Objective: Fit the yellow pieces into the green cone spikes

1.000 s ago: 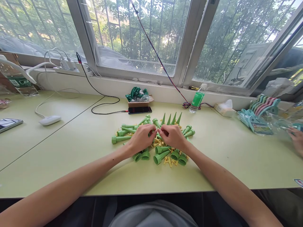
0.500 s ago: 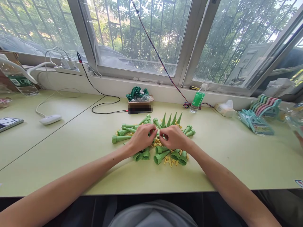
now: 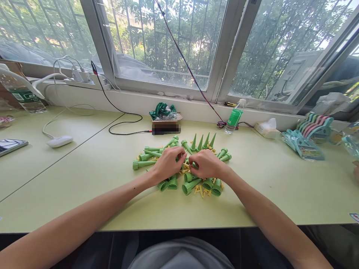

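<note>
My left hand (image 3: pixel 170 161) and my right hand (image 3: pixel 206 163) face each other over a pile of green plastic watering spikes and small yellow plastic pieces. Fingers on both hands are curled into a pinch, and whatever they hold is too hidden to name. Just in front of my body lie hollow-ended green spikes (image 3: pixel 191 186) with several loose yellow pieces (image 3: pixel 201 191) beside them. Beyond my right hand, several green spikes (image 3: pixel 200 142) stand upright on their caps. More green spikes (image 3: pixel 145 164) lie on their sides left of my left hand.
On the pale green table (image 3: pixel 92 179) are a small cardboard box (image 3: pixel 166 122) with green wrapping, a water bottle (image 3: pixel 234 117), a tissue box (image 3: pixel 267 129) and pastel plastic goods (image 3: pixel 304 144). A white mouse (image 3: pixel 60 141) lies left. Another person's hand (image 3: pixel 356 172) shows at the right edge.
My hands stay nearly still, with only a slight shift of the right fingers. At the far right edge, the other person's hand and a bagged light-blue item have moved.
</note>
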`<action>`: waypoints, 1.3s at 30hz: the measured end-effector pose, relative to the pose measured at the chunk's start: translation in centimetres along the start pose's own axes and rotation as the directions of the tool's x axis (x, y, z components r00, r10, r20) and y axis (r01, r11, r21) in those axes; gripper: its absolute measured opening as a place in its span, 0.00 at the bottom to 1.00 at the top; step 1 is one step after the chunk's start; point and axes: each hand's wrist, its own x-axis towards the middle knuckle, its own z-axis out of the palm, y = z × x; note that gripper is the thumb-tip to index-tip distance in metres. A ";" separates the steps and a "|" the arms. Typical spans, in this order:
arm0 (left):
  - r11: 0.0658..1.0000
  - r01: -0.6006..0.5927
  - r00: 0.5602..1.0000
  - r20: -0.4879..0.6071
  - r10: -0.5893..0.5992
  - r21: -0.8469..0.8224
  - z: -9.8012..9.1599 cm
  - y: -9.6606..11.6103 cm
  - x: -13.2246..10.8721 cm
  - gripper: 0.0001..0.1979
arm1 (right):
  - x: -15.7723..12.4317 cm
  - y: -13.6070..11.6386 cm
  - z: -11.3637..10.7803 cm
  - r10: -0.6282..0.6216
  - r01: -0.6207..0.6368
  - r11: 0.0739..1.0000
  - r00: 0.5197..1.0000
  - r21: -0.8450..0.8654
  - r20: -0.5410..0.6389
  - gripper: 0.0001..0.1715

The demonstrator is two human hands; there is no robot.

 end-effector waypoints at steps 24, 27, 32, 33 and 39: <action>1.000 -0.014 1.000 0.015 0.014 -0.001 0.0 0.0 0.0 0.10 | 0.0 0.3 -0.2 -0.017 0.021 0.999 0.994 -0.035 0.108 0.07; 1.000 -0.014 1.000 0.017 0.014 -0.002 0.0 0.1 0.0 0.10 | 0.0 0.3 -0.2 -0.014 0.020 0.999 0.992 -0.044 0.124 0.08; 1.000 -0.017 1.000 0.023 0.016 0.005 0.1 0.0 0.0 0.10 | 0.1 0.4 -0.1 -0.015 0.023 0.998 0.990 -0.056 0.140 0.08; 1.000 -0.017 1.000 0.024 0.017 0.005 0.1 0.0 0.0 0.10 | 0.1 0.4 0.0 -0.016 0.024 0.998 0.990 -0.057 0.139 0.09; 1.000 -0.025 0.999 0.028 0.025 0.003 0.1 -0.1 0.0 0.10 | 0.1 0.5 0.0 -0.030 0.035 0.998 0.992 -0.044 0.124 0.08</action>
